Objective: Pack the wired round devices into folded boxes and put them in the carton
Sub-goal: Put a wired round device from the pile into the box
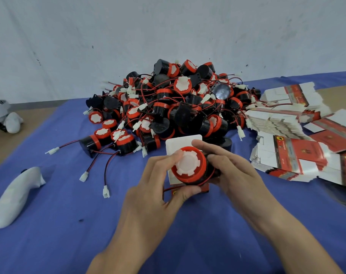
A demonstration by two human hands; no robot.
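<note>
A round black device (189, 168) with a red rim and white cap sits in the mouth of a small red-and-white folded box (180, 144) at the middle of the blue cloth. My left hand (158, 186) grips the device and the box's lower edge from the left. From the right, my right hand (231, 171) curls its fingers round the device and the box. A red wire loops under the device. A big pile of the same wired devices (168, 103) lies just behind. No carton is in view.
Stacks of flat, unfolded red-and-white boxes (290, 139) lie at the right. A white handle-shaped object (16, 196) rests on the blue cloth (69, 234) at the left. Loose white connectors on wires (106, 191) trail from the pile. A white bundle (6, 119) sits far left.
</note>
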